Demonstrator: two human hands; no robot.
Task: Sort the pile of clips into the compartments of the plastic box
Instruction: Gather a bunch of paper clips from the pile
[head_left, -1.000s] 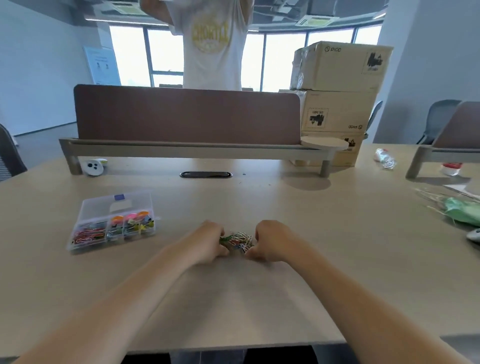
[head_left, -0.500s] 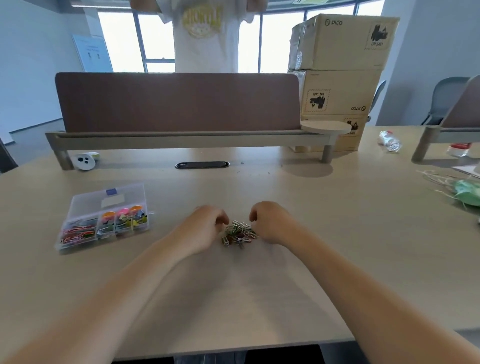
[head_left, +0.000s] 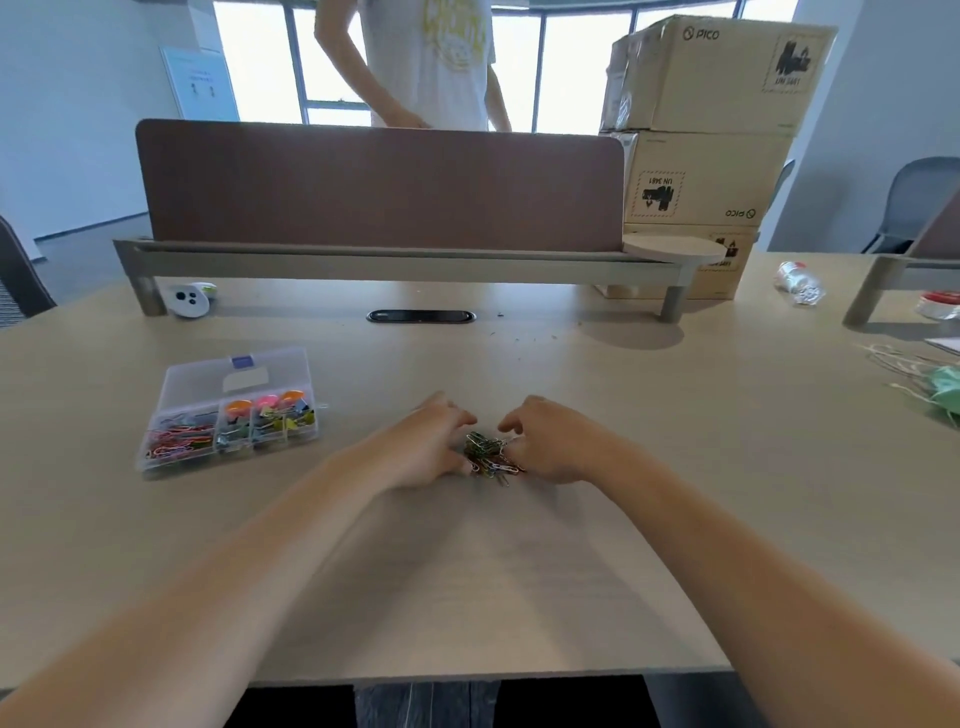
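- at mid-desk (head_left: 519, 571), just ahead of the person: the pile (head_left: 488, 457) of thin wire clips, mixed green, yellow and red, lying loose on the bare top.
- pile shape: a small heap, somewhat longer from far to near than across, with its near end leaning to the right.
- left hand (head_left: 426, 441): knuckles up, fingers curled in against the pile's left edge. the tips are hidden under the hand, so whether they pinch a clip cannot be told.
- right hand (head_left: 550, 441): mirrors it at the pile's right edge, forefinger crooked above the heap and lower fingers touching clips. a firm hold on any one clip cannot be made out.
- key relation: the pile sits directly between the two hands, touched from both sides. neither hand is clearly nearer to it.
- box (head_left: 150, 460): clear plastic, lid (head_left: 208, 382) thrown back, well apart from the pile, to the left and slightly farther away. the left hand is on its side.
- box contents: the left front compartment holds thin coloured wire clips. those to its right hold chunkier bright pieces, too small to name.
- judged step: teasing clips of one kind out of the tangle. the carry to the box would run leftward, which favours the left hand.
- judged risk: linked clips may lift out in a chain.
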